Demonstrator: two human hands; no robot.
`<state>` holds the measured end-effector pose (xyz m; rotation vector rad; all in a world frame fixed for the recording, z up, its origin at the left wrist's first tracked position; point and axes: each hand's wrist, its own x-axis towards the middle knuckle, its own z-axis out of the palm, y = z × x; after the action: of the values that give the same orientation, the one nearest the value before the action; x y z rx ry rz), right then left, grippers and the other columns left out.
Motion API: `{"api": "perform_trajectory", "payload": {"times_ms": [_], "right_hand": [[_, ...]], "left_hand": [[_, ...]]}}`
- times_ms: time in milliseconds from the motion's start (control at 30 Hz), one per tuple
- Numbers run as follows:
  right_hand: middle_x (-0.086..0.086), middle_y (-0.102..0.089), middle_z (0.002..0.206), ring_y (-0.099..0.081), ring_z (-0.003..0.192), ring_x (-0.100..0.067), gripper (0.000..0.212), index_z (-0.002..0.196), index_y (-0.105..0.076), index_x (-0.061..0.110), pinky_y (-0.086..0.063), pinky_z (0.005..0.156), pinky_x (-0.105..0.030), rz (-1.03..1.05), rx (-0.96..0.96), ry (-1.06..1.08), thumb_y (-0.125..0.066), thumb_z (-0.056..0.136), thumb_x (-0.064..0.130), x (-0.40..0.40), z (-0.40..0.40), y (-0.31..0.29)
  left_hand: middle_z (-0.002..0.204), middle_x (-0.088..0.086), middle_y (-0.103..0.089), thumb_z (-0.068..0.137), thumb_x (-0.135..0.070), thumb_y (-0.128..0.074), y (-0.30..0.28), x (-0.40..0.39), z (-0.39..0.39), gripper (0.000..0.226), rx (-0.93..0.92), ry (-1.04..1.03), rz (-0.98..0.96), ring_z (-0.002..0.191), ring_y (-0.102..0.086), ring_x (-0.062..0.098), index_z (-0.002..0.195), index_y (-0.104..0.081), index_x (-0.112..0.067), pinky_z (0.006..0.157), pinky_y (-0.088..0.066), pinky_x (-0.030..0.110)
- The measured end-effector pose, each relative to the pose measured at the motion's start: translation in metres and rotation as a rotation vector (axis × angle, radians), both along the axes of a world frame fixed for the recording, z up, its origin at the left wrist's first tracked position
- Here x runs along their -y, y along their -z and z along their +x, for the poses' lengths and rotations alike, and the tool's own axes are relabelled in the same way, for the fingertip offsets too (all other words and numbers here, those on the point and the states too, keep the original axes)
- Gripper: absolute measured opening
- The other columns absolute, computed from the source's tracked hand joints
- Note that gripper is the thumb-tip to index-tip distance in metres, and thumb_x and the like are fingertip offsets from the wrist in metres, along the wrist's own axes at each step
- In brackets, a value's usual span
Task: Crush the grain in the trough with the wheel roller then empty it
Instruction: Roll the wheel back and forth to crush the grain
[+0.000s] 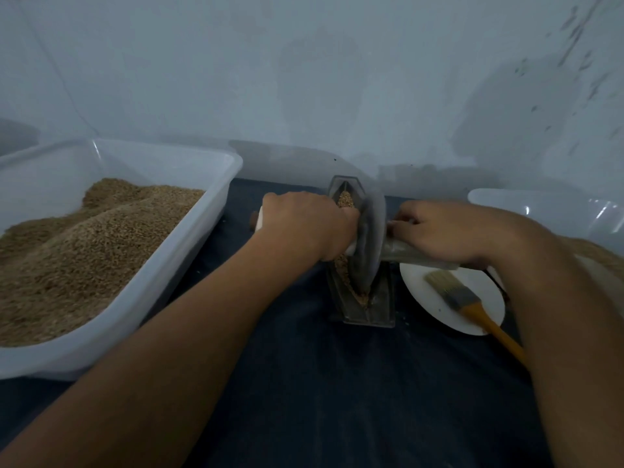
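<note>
I have both hands on the pale handle bar that runs through the grey disc-shaped wheel roller [366, 244]: my left hand [304, 224] curls around the bar on its side, my right hand [442, 231] grips the other end. The wheel stands on edge in the narrow, boat-shaped metal trough [366, 309], which sits lengthwise on the dark cloth-covered table [304, 383]. Tan grain [345, 199] shows in the groove beyond the wheel and at its near edge.

To crush well, I judge I should keep the bar level and press evenly with both hands, so the disc stays in the groove and does not ride up the walls or spill kernels. Long rolls end to end should catch the grain at the tips.

Just beside the trough on my right, a round white plate [479, 292] carries an orange-handled flat brush [462, 298]; a large translucent plastic tub of grain [189, 265] sits left.
</note>
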<state>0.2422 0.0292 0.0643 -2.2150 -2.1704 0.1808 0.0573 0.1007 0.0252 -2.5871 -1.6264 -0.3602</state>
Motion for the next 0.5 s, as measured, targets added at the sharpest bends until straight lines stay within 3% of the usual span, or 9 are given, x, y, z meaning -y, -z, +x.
{"api": "perform_trajectory", "payload": {"times_ms": [200, 333, 500], "right_hand": [[0.007, -0.057, 0.083, -0.052, 0.074, -0.009, 0.032, 0.092, -0.053, 0.031, -0.034, 0.058, -0.031, 0.047, 0.011, 0.022, -0.037, 0.098, 0.058, -0.008, 0.003, 0.009], [0.007, -0.055, 0.084, -0.052, 0.075, -0.01, 0.03, 0.087, -0.047, 0.033, -0.032, 0.058, -0.031, 0.048, -0.032, 0.041, -0.037, 0.097, 0.06, -0.014, 0.006, 0.016], [0.005, -0.055, 0.085, -0.051, 0.077, -0.01, 0.032, 0.087, -0.046, 0.031, -0.033, 0.059, -0.032, 0.065, -0.074, 0.051, -0.034, 0.099, 0.059, -0.02, 0.008, 0.024]], "left_hand": [[0.071, 0.004, -0.047, 0.092, -0.052, -0.018, 0.005, -0.003, 0.001, 0.048, 0.013, -0.004, 0.019, 0.066, -0.045, 0.025, 0.073, -0.049, -0.021, 0.075, -0.038, 0.046], [0.069, 0.004, -0.044, 0.091, -0.054, -0.012, 0.009, -0.006, 0.001, 0.052, 0.044, -0.019, 0.043, 0.066, -0.045, 0.026, 0.07, -0.046, -0.02, 0.078, -0.043, 0.047], [0.065, 0.001, -0.039, 0.092, -0.053, -0.011, 0.013, -0.01, 0.003, 0.051, 0.05, -0.012, 0.099, 0.057, -0.033, 0.02, 0.067, -0.043, -0.022, 0.068, -0.031, 0.041]]}}
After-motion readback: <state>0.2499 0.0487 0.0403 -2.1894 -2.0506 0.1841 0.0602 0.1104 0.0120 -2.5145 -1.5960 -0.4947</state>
